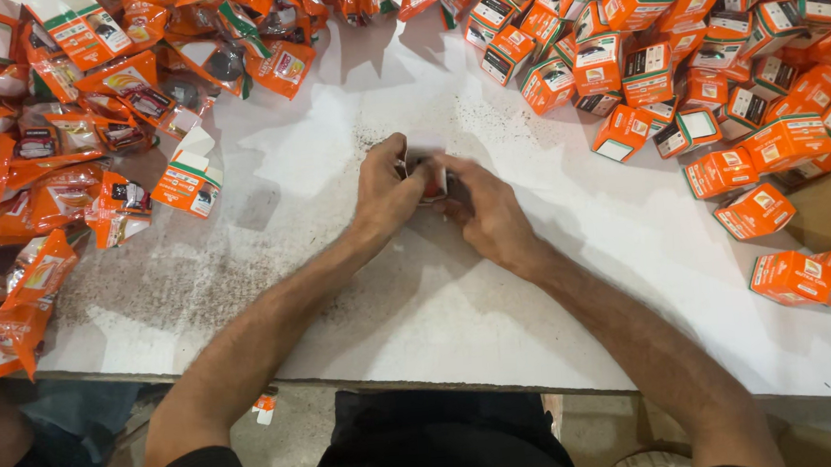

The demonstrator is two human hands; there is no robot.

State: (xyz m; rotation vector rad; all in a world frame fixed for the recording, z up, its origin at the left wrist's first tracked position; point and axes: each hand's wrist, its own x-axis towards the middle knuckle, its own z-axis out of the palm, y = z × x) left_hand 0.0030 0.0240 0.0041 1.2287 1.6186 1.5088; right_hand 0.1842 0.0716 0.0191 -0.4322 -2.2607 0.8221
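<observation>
Both hands met at the middle of the white desk (460, 308), closed around one small box (428, 176). Only a sliver of it showed between the fingers, red and white with a dark patch, so its exact state, flaps shut or loose, could not be told. The left hand (385, 192) curled over it from the left with the thumb tucked towards the top. The right hand (485, 209) pressed in from the right, fingers bent and knuckles up. Each grip was tight on the box, with no gap visible. Both forearms ran up from the desk's near edge and angled inward, wrists low, almost resting on the surface.

The risk, as I judged it, lay in the squeeze: thin card held that firmly from two sides could crease or buckle, and a flap could tear if a finger pushed at the wrong corner. Dark specks (485, 112) scattered over the desk just beyond the hands could also smear onto the box.

To the left lay a heap of flat orange packets (52, 191), some with dark parts showing, and one stray unfolded carton (188, 181) sat nearer the hands. To the right a pile of finished orange boxes (676, 59) spread towards the edge, with two boxes (816, 277) lying well apart. A sweep of the right elbow could knock these off.
</observation>
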